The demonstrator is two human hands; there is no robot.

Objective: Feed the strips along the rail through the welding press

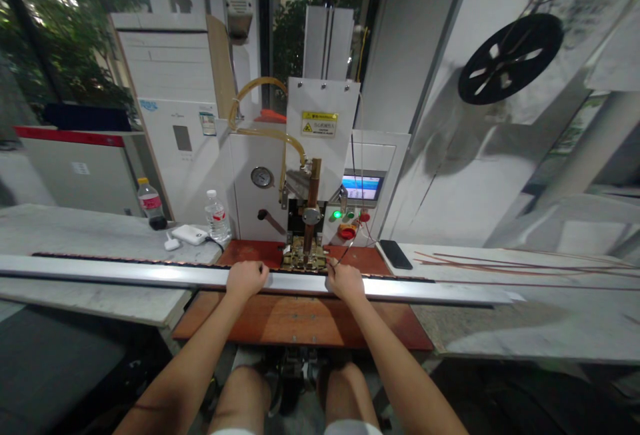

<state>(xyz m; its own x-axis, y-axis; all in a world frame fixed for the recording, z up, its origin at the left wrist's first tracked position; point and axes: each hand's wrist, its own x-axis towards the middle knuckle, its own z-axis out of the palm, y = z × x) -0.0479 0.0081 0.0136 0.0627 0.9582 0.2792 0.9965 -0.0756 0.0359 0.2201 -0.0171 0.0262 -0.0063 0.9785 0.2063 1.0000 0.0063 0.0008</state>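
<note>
A long silver metal bar point(297, 282) lies sideways across the bench in front of the press. Along its back edge runs a thin dark strip point(165, 263) with a coppery tint. My left hand point(247, 278) is closed over the bar, left of the press head. On the right, my right hand point(346, 282) is also closed on the bar, its fingertips at the strip near the brass-coloured fixture point(305, 255). A copper-coloured vertical rod point(313, 188) stands over that fixture, between my hands. The undersides of both hands are hidden.
A reddish-brown board point(300, 320) lies under the bar. The control panel has a lit screen point(363, 186) and a red switch point(347, 231). To the right are a phone point(395, 254) and thin copper rods point(475, 260); to the left, a cola bottle point(151, 204) and a clear bottle point(217, 215).
</note>
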